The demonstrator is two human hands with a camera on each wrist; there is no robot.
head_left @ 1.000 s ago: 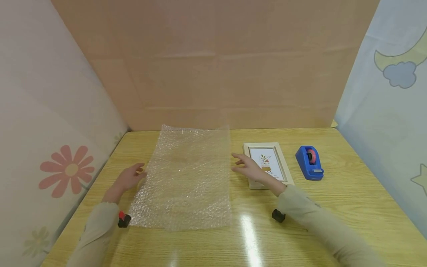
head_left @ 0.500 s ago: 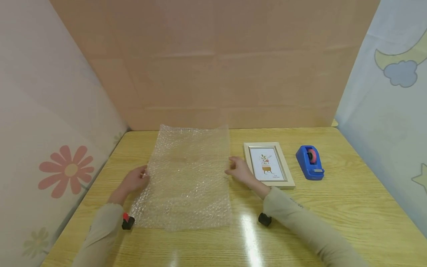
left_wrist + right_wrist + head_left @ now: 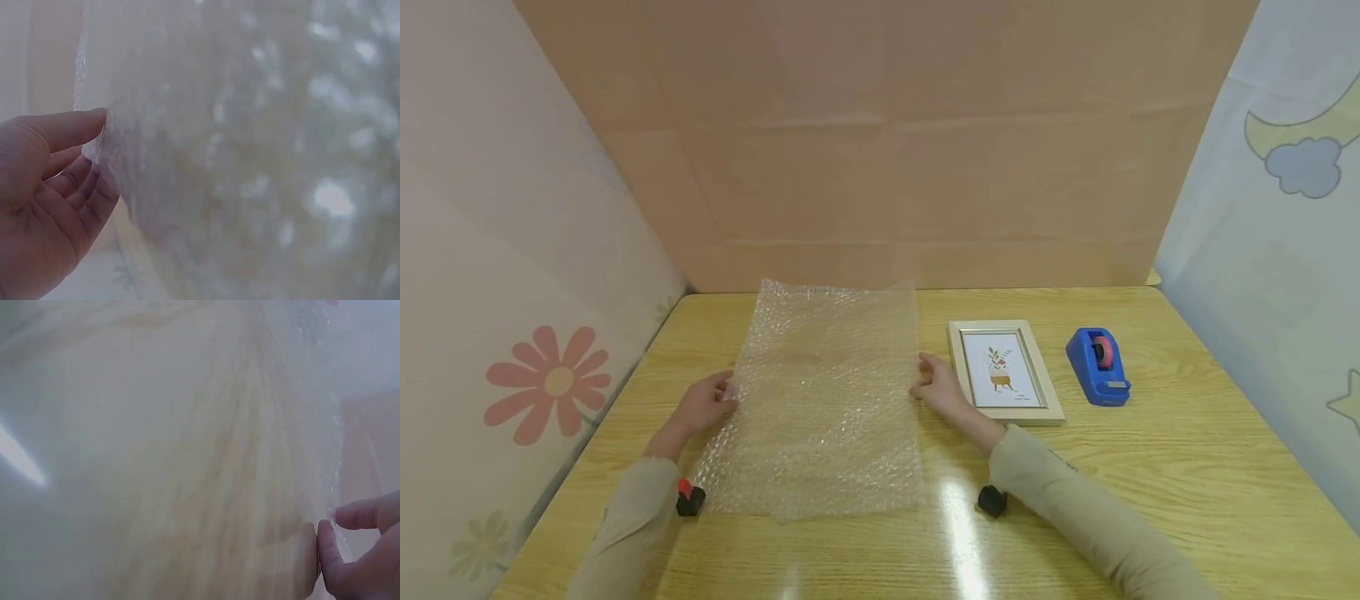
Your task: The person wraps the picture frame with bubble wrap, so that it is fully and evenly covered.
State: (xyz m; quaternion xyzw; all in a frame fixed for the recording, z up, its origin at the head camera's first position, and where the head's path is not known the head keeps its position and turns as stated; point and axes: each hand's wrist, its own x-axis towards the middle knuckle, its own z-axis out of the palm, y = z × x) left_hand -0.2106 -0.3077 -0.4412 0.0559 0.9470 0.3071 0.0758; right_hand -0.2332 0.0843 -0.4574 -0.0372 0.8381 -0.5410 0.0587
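Observation:
A clear sheet of bubble wrap (image 3: 827, 400) lies spread on the wooden table, its far end near the back panel. My left hand (image 3: 703, 404) pinches its left edge. The left wrist view has that thumb on top of the wrap (image 3: 187, 125) and the other fingers partly behind it. At the opposite edge, my right hand (image 3: 942, 390) holds the wrap between thumb and finger, seen at the lower right corner of the right wrist view. A picture frame (image 3: 1006, 371) with a plant drawing lies face up just right of my right hand, apart from it.
To the right of the frame stands a blue tape dispenser (image 3: 1090, 367) with a pink roll. A tan panel (image 3: 880, 167) rises at the table's (image 3: 1187, 467) back edge. Patterned walls close in the left and right sides.
Both hands have moved inward to the wrap's side edges and taken hold of them. The right hand has drawn away from over the picture frame. In the last half second, little has moved.

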